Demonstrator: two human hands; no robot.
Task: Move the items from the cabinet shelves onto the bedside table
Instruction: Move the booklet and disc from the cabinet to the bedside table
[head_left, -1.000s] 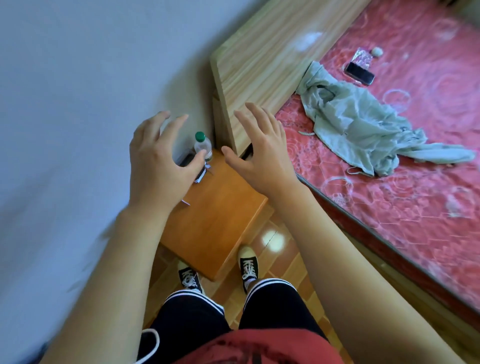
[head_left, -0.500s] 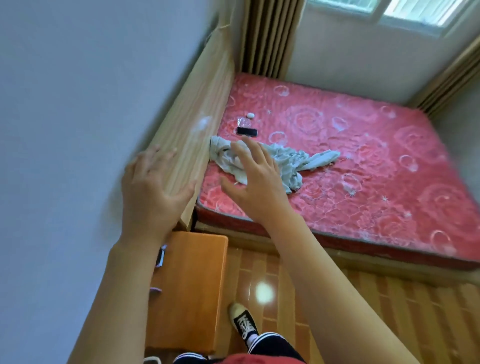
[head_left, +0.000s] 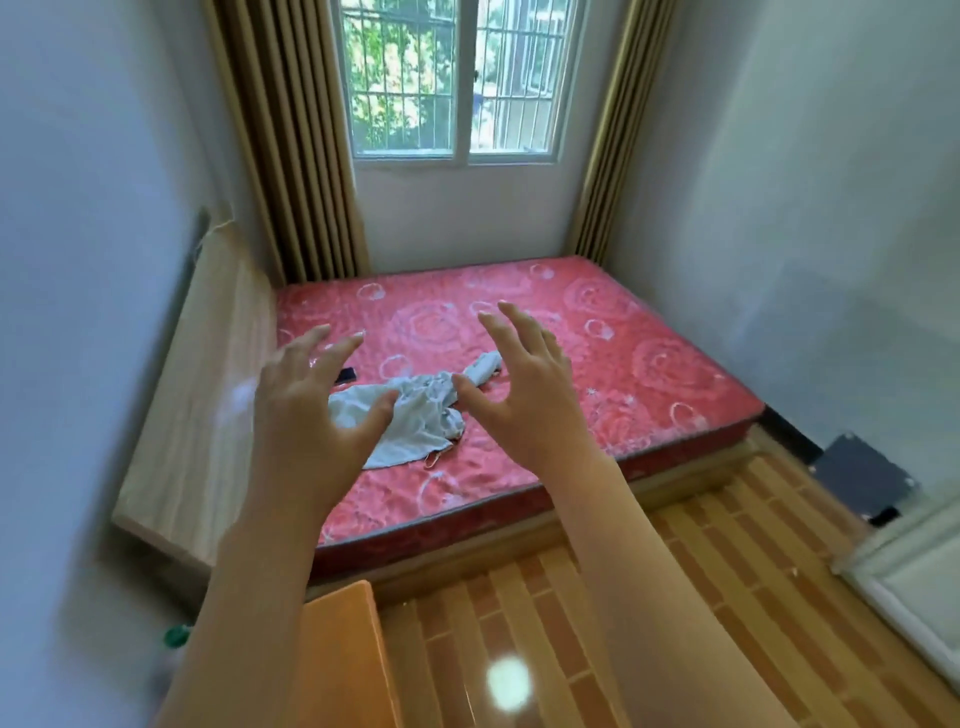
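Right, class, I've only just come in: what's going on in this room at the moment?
A person stands beside a bed, both arms stretched forward. The left hand and right hand are open with fingers spread, holding nothing. A pale garment and a dark phone lie on the red mattress. The orange bedside table sits at the lower left, a green-capped bottle just showing beside it. No cabinet is in view.

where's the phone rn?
Head view: the phone lies on the red mattress near the headboard, just left of the grey garment, partly hidden behind the left hand.
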